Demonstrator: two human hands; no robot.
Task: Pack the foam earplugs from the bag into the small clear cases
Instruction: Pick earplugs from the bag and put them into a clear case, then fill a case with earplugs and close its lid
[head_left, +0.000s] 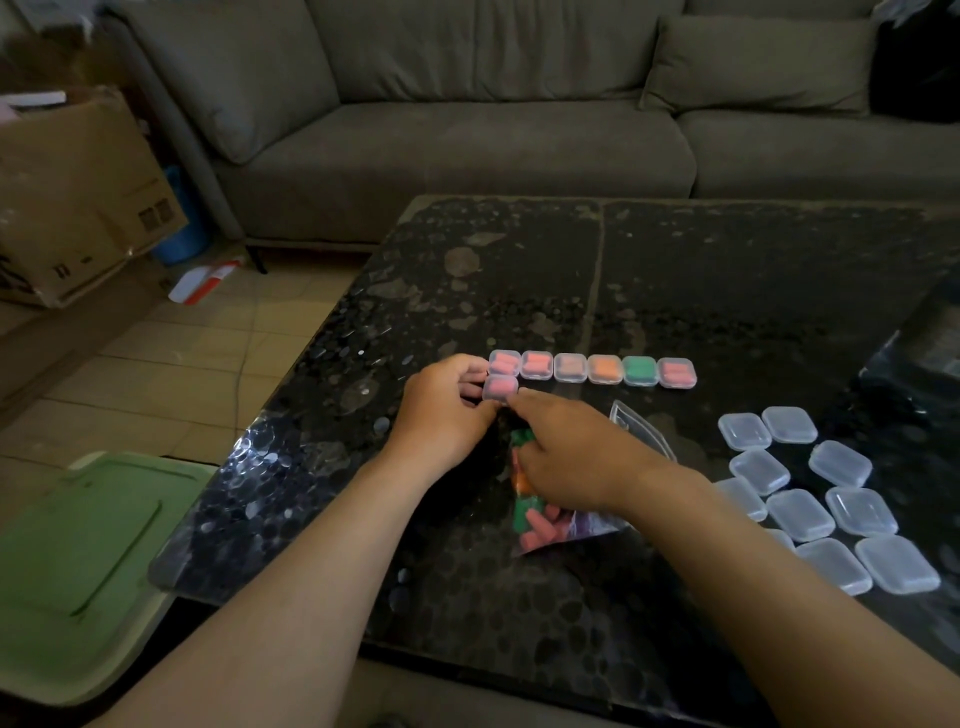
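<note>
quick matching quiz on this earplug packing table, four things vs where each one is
Things:
1 filled cases
2 empty cases
3 earplug bag
4 pink-filled case

Places:
a gripped by the left hand
b beneath the right hand
c clustered on the table's right side
d lined up in a row mid table

Pairs: 1-d, 2-c, 3-b, 4-a

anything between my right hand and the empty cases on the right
Only the bag, whose open end lies flat on the table between the right hand and the empty cases; nothing upright blocks the way.
</note>
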